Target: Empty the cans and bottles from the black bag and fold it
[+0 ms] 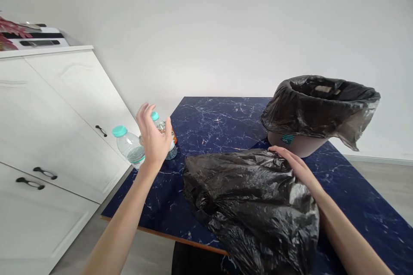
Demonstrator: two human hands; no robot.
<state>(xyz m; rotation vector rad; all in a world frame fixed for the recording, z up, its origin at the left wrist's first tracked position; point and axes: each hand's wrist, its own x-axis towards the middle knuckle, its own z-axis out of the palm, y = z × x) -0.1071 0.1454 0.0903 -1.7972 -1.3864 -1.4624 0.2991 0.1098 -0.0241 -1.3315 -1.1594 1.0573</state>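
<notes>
My left hand (154,135) is raised at the table's left side, its thumb and fingers spread apart with nothing between them. Just left of it a clear plastic bottle (127,145) with a teal cap is partly covered by the wrist. Behind the fingers stands a smaller teal-capped bottle (172,153), and part of an orange label shows beside it. My right hand (292,161) grips the edge of a crumpled black plastic bag (251,197); some of its fingers are hidden by the bag. This bag spreads over the table's front edge.
A bin (298,145) lined with another black bag (309,111) stands at the back right of the dark blue marbled table (216,122). White cabinets (64,124) with black handles are on the left, with a white and black item (41,38) on top. A wall rises behind.
</notes>
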